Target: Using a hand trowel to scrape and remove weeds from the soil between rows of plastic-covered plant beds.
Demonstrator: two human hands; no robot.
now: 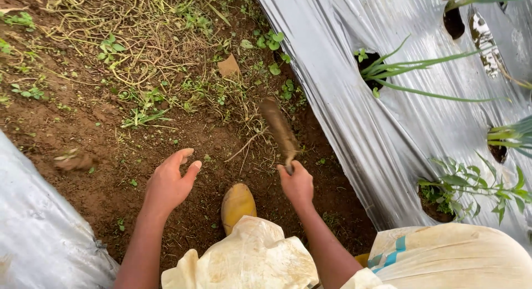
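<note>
Soil-caked tool (pixel 280 131) above right hand (pixel 297 185)

Soft, even daylight falls from above; shadows are faint and diffuse on the reddish-brown bare soil (pixel 111 128). The silvery plastic mulch sheet (pixel 388 117) reflects the sky in pale streaks of glare, brightest along its creases. The brown-bladed hand tool (pixel 280 131) gripped in the right hand (pixel 297 185) is smeared by motion blur, as is a small airborne clod of earth (pixel 72 161). The left hand (pixel 169 183) and the green weeds (pixel 144 109) stay sharp. Wide-angle distortion bends lines near the edges.
</note>
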